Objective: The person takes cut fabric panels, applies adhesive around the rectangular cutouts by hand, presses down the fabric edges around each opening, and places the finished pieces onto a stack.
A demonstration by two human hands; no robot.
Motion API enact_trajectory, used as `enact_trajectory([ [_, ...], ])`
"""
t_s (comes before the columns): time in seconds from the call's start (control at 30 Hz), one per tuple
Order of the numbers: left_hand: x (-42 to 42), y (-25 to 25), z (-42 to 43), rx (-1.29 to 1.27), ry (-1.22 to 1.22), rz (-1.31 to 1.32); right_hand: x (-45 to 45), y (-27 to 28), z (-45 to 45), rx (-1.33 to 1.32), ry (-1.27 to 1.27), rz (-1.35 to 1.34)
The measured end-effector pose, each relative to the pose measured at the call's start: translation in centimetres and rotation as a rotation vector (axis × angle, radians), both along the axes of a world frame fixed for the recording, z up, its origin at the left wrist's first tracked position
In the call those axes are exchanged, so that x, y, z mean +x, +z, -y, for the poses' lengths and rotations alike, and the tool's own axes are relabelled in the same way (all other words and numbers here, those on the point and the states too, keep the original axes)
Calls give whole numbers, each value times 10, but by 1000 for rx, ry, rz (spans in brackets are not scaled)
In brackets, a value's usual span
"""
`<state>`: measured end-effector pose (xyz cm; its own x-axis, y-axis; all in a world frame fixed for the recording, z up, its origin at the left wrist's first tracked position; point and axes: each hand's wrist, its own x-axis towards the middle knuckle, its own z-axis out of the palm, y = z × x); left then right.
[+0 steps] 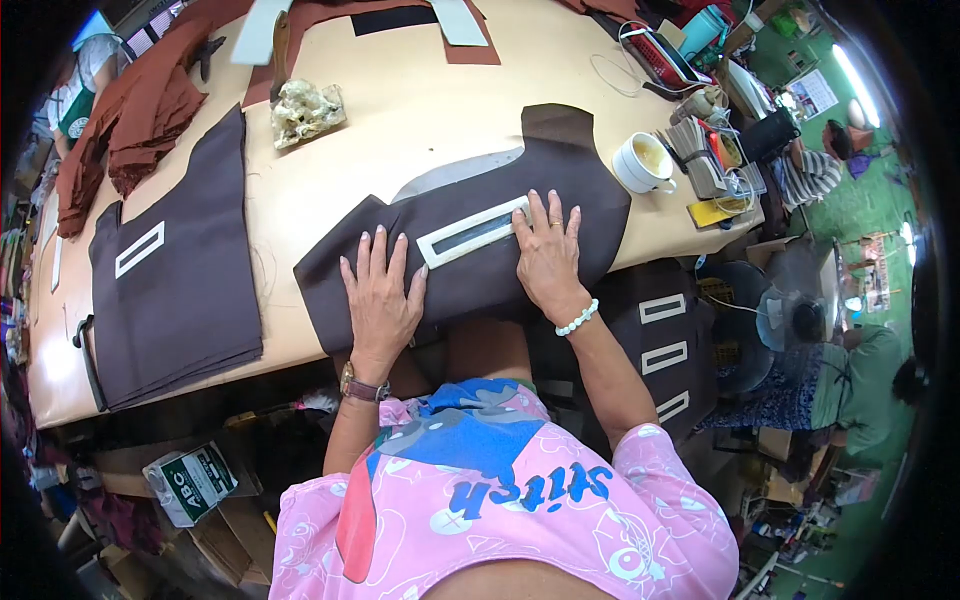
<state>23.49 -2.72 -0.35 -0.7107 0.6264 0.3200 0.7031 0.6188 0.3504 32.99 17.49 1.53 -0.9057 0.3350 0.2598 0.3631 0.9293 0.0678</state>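
"How far along does that look to you?"

"Partway, I'd judge. The pale frame (478, 246) is laid out on the dark cloth (470, 288), but I can't tell from here whether it's fixed down or only resting there."

"And the other pieces?"

"The stacked dark panels (200, 290) over on the left have a frame (121, 268) on top, and the dark cloth hanging at the right (705, 370) shows three more. So this one seems to match them in having a frame in place; any fastening underneath is hidden."

"What are the hands doing?"

"The left hand (382, 300) lies flat, fingers spread, on the cloth beside the frame's left end. The right hand (550, 250) is open too, fingertips down at the frame's right end. Neither is gripping anything; they just rest on top."

"Where exactly is the cloth?"

"At the near edge of the table (390, 95), right in front of the person, with the white mug (630, 170) just to its right."

"How does it look?"

"Deep brownish, mostly smooth, with a tab standing out at the far right and a peaked corner at the left. The frame is long, narrow and slightly tilted, its right end farther off, and a dark, rather shiny strip shows inside it."
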Motion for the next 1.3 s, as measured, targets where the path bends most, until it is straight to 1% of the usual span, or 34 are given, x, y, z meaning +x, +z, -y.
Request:
enact_trajectory([
  [0.37, 0, 1, 0, 5, -5, 12, -1, -2, 2, -29, 1, -39],
  [0.53, 0, 1, 0, -6, -4, 17, -1, -6, 0, -72, -10, -97],
  [0.73, -1, 0, 0, 5, -2, 4, 1, -3, 0, -102, -5, -71],
  [0.83, -1, 0, 0, 10, -1, 3, 2, -1, -3, -150, -5, -40],
  [0.93, 0, 0, 1, 2, 0, 3, 4, 2, -7, -316, -11, -68],
  [1.13, 0, 0, 0, 4, -1, -5, 6, -11, -4, -303, -19, -147],
  [1.3, 0, 2, -1, 0, 0, -5, 5, -10, -4, -299, -25, -124],
])
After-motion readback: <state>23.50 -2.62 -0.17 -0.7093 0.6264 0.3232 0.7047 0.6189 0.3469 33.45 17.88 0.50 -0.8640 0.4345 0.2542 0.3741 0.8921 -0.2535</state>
